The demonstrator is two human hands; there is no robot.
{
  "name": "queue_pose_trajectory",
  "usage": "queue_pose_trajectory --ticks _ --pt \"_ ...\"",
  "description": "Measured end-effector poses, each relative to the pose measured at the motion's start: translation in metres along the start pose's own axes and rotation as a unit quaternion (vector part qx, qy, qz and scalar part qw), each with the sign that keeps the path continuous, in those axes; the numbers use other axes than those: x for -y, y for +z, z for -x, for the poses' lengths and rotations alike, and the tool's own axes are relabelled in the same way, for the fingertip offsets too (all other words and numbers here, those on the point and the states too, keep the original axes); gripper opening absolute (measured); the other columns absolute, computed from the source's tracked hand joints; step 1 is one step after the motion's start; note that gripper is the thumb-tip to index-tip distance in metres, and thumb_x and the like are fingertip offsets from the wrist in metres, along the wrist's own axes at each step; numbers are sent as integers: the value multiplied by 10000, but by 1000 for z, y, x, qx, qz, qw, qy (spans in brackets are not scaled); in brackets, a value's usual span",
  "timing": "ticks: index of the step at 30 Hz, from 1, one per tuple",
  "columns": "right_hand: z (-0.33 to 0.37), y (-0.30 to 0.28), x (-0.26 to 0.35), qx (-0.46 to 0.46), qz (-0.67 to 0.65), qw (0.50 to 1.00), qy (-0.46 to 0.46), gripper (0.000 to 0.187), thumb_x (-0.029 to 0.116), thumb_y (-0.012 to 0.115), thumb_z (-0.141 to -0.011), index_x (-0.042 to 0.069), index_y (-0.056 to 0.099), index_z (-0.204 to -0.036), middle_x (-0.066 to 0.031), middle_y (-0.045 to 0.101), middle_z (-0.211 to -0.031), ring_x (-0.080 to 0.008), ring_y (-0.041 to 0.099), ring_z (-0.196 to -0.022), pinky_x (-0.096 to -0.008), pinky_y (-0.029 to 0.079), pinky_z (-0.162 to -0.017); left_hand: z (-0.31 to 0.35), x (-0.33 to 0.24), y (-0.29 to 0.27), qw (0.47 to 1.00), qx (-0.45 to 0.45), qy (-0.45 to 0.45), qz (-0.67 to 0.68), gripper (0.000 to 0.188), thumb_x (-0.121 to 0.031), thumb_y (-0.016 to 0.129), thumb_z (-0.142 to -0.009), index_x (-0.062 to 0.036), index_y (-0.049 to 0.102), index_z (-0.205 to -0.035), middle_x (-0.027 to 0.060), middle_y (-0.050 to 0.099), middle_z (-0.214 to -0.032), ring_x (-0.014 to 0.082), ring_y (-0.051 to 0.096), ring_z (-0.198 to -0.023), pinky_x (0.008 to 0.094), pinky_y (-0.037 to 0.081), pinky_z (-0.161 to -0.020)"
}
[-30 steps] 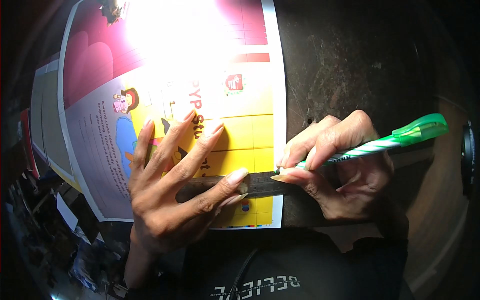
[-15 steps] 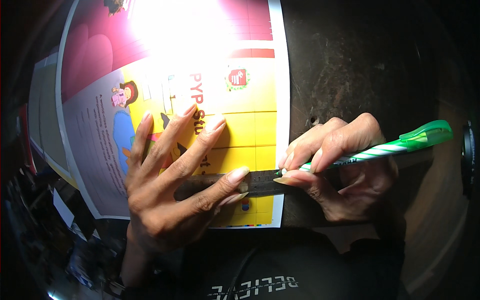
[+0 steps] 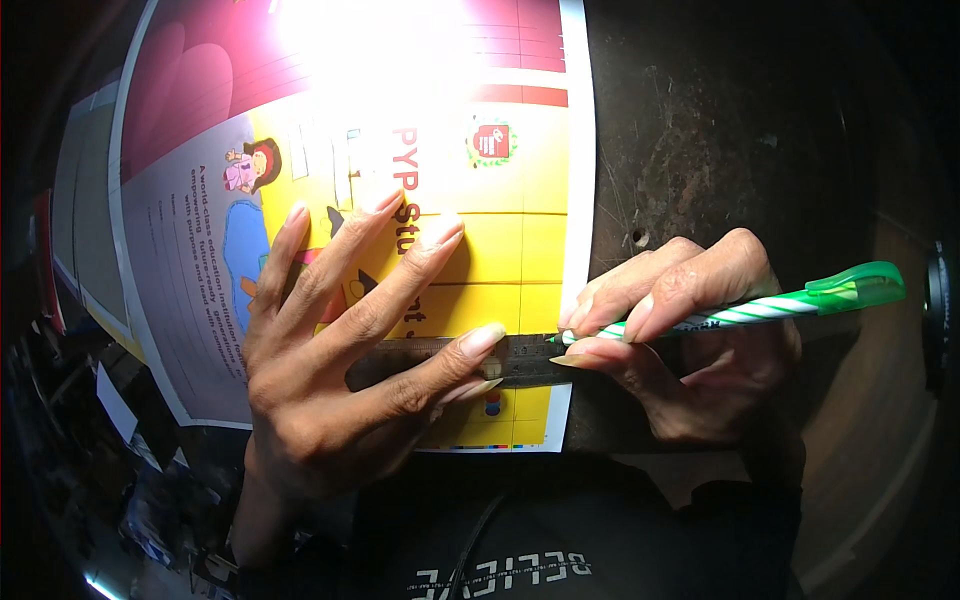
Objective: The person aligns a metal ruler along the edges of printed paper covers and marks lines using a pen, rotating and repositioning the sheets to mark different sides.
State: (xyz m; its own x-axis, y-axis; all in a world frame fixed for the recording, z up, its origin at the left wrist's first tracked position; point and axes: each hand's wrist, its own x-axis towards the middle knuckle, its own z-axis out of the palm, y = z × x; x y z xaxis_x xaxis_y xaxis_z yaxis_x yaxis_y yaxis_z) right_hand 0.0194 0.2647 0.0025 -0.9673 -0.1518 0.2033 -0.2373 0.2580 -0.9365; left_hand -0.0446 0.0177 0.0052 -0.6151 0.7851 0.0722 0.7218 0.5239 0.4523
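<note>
A large printed sheet (image 3: 550,250) in yellow, pink and lilac, with cartoon figures, lies on the dark table. Across its yellow lower part is a dark ruler (image 3: 527,368), which reaches the sheet's right margin. My left hand (image 3: 320,385) is spread flat, pressing the ruler with its thumb side while the other fingers rest on the print. In a pinch near the tip, my right hand (image 3: 705,275) holds a green-and-white striped pen (image 3: 760,308). The pen's tip meets the ruler's upper edge near the sheet's right side; its green cap points right.
The worn dark tabletop (image 3: 720,130) extends to the right of the sheet and has a small hole in it. Other papers (image 3: 85,220) lie at the left, partly under the sheet. A dark round object (image 3: 937,320) stands at the right rim. Bright glare washes out the sheet's top.
The upper part of the sheet appears slightly further right and up in view. The pen has tilted a little flatter, its tip shifting slightly left along the ruler. Both grips stay the same.
</note>
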Motion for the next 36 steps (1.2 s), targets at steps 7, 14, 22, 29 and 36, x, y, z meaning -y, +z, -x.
queue_pose_trajectory --ticks 7,14,22,29,36 --pt "2 0 3 -17 -12 999 26 327 -87 752 -827 22 497 -1001 -156 674 -850 -202 707 -819 -314 598 -785 1 0 0 1000 3 3 -2 319 -423 779 -777 -346 757 -1085 135 660 -1312 402 531 -1326 562 300 -1165" --pt "0 0 6 -1 -2 999 41 319 -97 737 -834 21 490 -997 -159 671 -845 -196 704 -824 -308 594 -798 2 0 -1 1000 4 -2 -1 311 -421 774 -782 -342 758 -1083 133 661 -1313 402 529 -1328 564 291 -1168" --pt "4 4 4 -37 -6 999 39 323 -73 757 -830 35 492 -980 -148 672 -836 -197 705 -804 -304 597 -776 1 0 2 1000 -4 0 1 295 -418 776 -779 -339 763 -1063 138 668 -1298 406 541 -1315 562 303 -1161" --pt "4 4 2 -34 -14 999 38 312 -70 755 -834 33 496 -976 -149 672 -843 -201 706 -803 -312 601 -772 0 -1 0 1000 -5 3 4 294 -416 774 -773 -315 774 -1049 158 675 -1280 417 549 -1304 562 309 -1152" --pt "6 5 -4 -26 -33 999 -9 316 -98 752 -819 8 511 -994 -153 671 -844 -204 708 -801 -300 598 -750 0 -1 -1 1000 0 5 1 315 -416 775 -770 -325 767 -1072 151 668 -1295 419 540 -1313 563 304 -1154"
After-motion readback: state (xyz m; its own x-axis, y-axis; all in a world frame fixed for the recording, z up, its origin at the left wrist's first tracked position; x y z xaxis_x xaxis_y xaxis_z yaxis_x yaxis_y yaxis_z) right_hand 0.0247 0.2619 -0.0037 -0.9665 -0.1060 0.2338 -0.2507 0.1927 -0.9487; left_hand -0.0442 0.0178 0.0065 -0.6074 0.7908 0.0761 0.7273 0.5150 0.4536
